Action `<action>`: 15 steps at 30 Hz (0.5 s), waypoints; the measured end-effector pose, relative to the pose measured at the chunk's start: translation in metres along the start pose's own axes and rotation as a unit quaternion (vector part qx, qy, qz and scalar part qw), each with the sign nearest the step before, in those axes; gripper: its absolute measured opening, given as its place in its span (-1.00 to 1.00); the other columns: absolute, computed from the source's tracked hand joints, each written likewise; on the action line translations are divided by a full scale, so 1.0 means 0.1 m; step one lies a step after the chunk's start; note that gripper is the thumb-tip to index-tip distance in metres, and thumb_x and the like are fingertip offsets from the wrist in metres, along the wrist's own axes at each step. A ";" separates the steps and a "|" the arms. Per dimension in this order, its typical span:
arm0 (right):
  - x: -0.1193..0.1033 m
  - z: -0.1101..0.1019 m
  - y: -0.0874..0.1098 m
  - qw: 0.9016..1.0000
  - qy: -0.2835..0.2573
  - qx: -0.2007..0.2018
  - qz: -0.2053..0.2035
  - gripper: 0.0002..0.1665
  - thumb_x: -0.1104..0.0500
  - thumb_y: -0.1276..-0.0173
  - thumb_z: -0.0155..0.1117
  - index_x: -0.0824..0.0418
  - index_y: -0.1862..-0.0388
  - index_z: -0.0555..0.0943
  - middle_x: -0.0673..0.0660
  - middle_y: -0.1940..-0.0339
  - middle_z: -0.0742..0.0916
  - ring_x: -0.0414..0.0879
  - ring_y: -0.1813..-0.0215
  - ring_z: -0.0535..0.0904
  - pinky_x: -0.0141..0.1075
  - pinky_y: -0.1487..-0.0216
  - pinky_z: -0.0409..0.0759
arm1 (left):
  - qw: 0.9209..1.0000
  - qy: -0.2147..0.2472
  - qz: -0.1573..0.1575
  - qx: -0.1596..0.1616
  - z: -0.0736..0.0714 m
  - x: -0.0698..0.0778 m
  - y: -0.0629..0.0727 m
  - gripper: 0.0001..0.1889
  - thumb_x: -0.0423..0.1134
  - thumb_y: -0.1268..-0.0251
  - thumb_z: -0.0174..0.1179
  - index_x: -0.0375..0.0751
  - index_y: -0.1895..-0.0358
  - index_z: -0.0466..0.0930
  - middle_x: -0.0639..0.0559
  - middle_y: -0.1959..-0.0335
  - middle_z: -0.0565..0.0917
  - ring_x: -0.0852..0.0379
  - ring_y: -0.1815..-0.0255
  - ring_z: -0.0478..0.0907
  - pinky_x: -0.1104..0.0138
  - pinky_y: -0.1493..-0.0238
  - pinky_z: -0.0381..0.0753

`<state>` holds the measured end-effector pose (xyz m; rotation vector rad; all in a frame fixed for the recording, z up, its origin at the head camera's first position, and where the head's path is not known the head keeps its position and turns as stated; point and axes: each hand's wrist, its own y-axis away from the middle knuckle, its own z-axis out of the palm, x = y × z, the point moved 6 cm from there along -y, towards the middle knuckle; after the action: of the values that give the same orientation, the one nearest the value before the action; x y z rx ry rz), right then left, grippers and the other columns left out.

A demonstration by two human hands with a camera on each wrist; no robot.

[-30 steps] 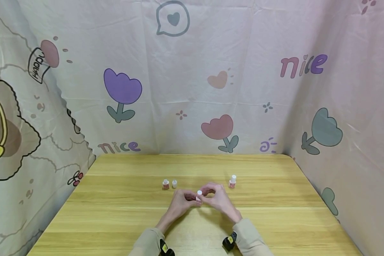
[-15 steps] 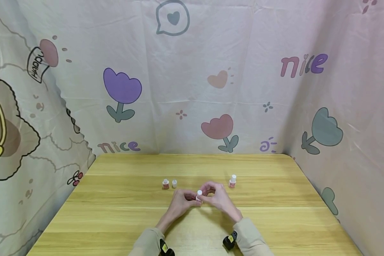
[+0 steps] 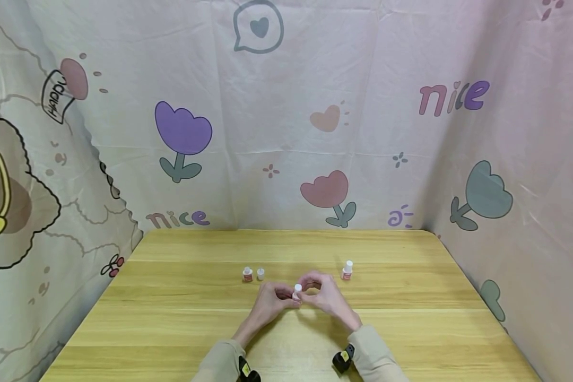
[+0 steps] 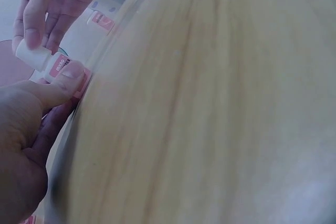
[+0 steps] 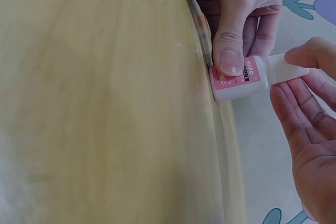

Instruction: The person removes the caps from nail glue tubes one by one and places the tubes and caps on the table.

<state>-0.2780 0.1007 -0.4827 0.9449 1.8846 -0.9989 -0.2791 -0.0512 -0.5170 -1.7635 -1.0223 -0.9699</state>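
Observation:
A small white glue bottle [image 5: 254, 74] with a pink label stands upright on the table between the two hands. My left hand [image 3: 270, 300] holds its body, the thumb lying across the label. At the top, my right hand [image 3: 329, 298] pinches the white cap [image 5: 286, 71] with its thumb and fingers. The cap sits on the bottle's neck; how tightly cannot be seen. Farther back on the left is a second small bottle [image 3: 247, 275], with a loose white cap [image 3: 260, 274] beside it. A third, capped bottle [image 3: 347, 270] stands beyond the right hand.
The wooden table [image 3: 181, 318] has light yellow planks and reaches back to a printed curtain [image 3: 267, 132], which also hangs along both sides. Black wrist cameras are strapped near each sleeve, the right one [image 3: 343, 359] more fully in sight.
Both hands stay at the same place on the bottle and its cap. The right fingers shift only very slightly; the other bottles have not moved.

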 end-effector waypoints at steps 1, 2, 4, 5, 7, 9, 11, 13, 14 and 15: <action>0.00 0.00 0.00 1.000 -0.003 -0.002 -0.002 -0.76 0.41 -0.19 0.44 0.35 0.15 0.66 0.29 0.17 0.76 -0.06 0.16 0.73 -0.16 -0.06 0.73 | 1.000 0.001 0.001 -0.002 0.00 0.00 0.00 -0.83 -0.38 0.02 0.54 -0.28 0.32 0.79 -0.18 0.38 0.82 0.06 0.39 0.78 0.49 0.32 0.69; 0.00 0.00 0.00 1.000 -0.006 -0.003 -0.002 -0.76 0.41 -0.19 0.44 0.35 0.15 0.66 0.30 0.17 0.76 -0.04 0.15 0.73 -0.16 -0.07 0.73 | 1.000 0.000 0.001 -0.004 0.00 -0.01 0.00 -0.83 -0.36 0.02 0.54 -0.27 0.32 0.79 -0.17 0.38 0.82 0.11 0.39 0.77 0.49 0.31 0.69; -0.01 0.00 0.00 1.000 -0.004 -0.001 0.001 -0.75 0.39 -0.19 0.45 0.34 0.13 0.66 0.29 0.17 0.76 -0.07 0.15 0.72 -0.17 -0.08 0.72 | 1.000 -0.001 0.005 -0.006 0.00 -0.01 0.00 -0.83 -0.34 0.01 0.54 -0.27 0.32 0.79 -0.17 0.38 0.82 0.20 0.41 0.75 0.49 0.31 0.69; 0.00 0.00 0.00 1.000 -0.002 0.001 0.004 -0.74 0.38 -0.19 0.46 0.34 0.13 0.66 0.28 0.18 0.76 -0.10 0.16 0.71 -0.19 -0.08 0.72 | 1.000 -0.002 0.005 -0.008 0.00 -0.01 0.00 -0.83 -0.34 0.01 0.54 -0.26 0.31 0.80 -0.16 0.38 0.82 0.24 0.41 0.75 0.49 0.31 0.70; 0.01 0.00 0.01 1.000 0.006 0.007 0.011 -0.73 0.34 -0.20 0.48 0.32 0.13 0.65 0.25 0.20 0.76 -0.18 0.17 0.68 -0.23 -0.06 0.71 | 1.000 -0.006 0.005 -0.010 0.00 -0.01 0.00 -0.83 -0.34 0.00 0.54 -0.26 0.31 0.80 -0.15 0.38 0.82 0.30 0.42 0.73 0.47 0.31 0.70; 0.01 -0.01 0.01 1.000 0.013 0.014 0.018 -0.72 0.31 -0.19 0.50 0.30 0.13 0.65 0.23 0.22 0.76 -0.22 0.19 0.66 -0.24 -0.03 0.71 | 1.000 -0.010 0.004 -0.013 0.00 -0.01 -0.01 -0.83 -0.34 0.00 0.53 -0.26 0.30 0.80 -0.13 0.37 0.82 0.32 0.42 0.73 0.47 0.30 0.71; 0.01 -0.02 0.01 0.999 0.016 0.021 0.022 -0.72 0.30 -0.18 0.52 0.30 0.14 0.66 0.22 0.24 0.77 -0.22 0.21 0.65 -0.20 -0.01 0.72 | 1.000 -0.009 0.003 -0.014 0.00 -0.01 -0.01 -0.83 -0.35 0.00 0.53 -0.26 0.29 0.80 -0.13 0.36 0.83 0.32 0.41 0.73 0.46 0.29 0.71; 0.01 -0.03 0.01 0.999 0.015 0.025 0.023 -0.72 0.30 -0.17 0.52 0.30 0.15 0.66 0.22 0.25 0.77 -0.19 0.22 0.66 -0.16 0.00 0.72 | 1.000 -0.009 0.003 -0.015 0.00 -0.01 -0.01 -0.83 -0.35 -0.01 0.53 -0.27 0.29 0.80 -0.13 0.36 0.83 0.32 0.40 0.73 0.46 0.28 0.71; 0.01 -0.03 0.01 0.999 0.016 0.026 0.023 -0.72 0.31 -0.17 0.52 0.29 0.16 0.67 0.22 0.25 0.77 -0.18 0.22 0.66 -0.15 0.00 0.72 | 1.000 -0.008 0.003 -0.015 0.00 -0.01 -0.01 -0.83 -0.36 -0.01 0.53 -0.27 0.29 0.80 -0.14 0.36 0.83 0.32 0.40 0.74 0.46 0.28 0.72; 0.00 -0.03 0.02 0.999 0.016 0.026 0.023 -0.73 0.31 -0.16 0.53 0.29 0.16 0.67 0.22 0.25 0.78 -0.18 0.22 0.66 -0.14 -0.01 0.72 | 1.000 -0.007 0.007 -0.014 0.00 -0.01 -0.01 -0.83 -0.36 -0.01 0.53 -0.28 0.29 0.79 -0.15 0.36 0.82 0.30 0.40 0.74 0.46 0.28 0.72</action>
<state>-0.2777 0.1039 -0.4824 1.0362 1.8612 -1.0159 -0.2799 -0.0513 -0.5176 -1.8008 -1.0084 -0.9696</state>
